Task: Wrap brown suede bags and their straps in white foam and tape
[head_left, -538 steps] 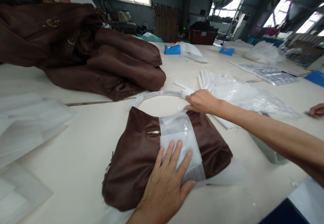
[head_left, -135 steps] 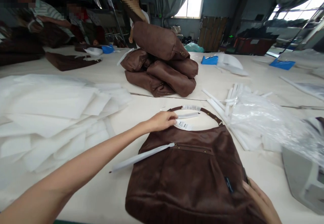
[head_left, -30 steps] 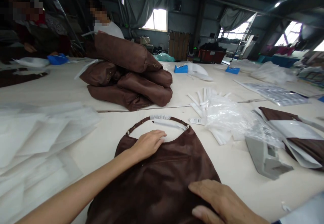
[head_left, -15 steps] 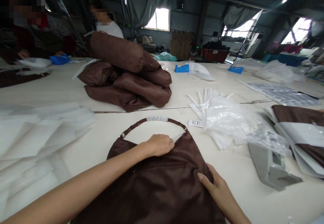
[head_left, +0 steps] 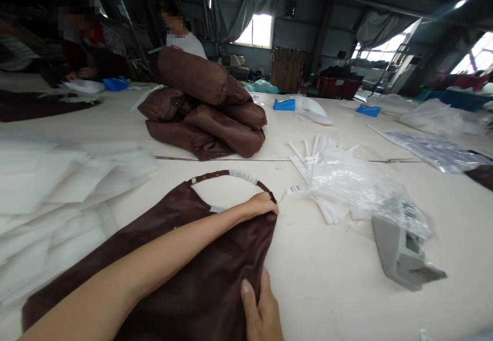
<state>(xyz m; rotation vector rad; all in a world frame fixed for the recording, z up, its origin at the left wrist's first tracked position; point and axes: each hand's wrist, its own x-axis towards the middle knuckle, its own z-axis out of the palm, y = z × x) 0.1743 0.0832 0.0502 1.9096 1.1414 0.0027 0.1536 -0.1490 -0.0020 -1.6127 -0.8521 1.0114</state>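
Observation:
A dark brown handbag (head_left: 215, 248) lies on the white table in front of me, its strap arched away from me with a white wrap round the middle. My left hand (head_left: 264, 205) reaches across the bag and grips its upper right corner, near the strap's end. Lower down, my right hand (head_left: 262, 305) holds the bag's right side edge, thumb on top and fingers around the side. A white tag (head_left: 295, 190) hangs off the strap end and rests on the table. The inside of the bag is mostly hidden by my left arm.
Several brown bags (head_left: 208, 105) are piled beyond mine. White sheets (head_left: 77, 176) cover the left side. At right lie clear plastic wrapping (head_left: 342, 171) and a grey tape dispenser (head_left: 404, 253). Blue dispensers (head_left: 284, 105) stand farther back. Two people (head_left: 185, 40) are across the table.
The bag has turned and shifted left. My left hand has moved from the middle of its opening to the upper right corner; my right hand has moved left with the side edge.

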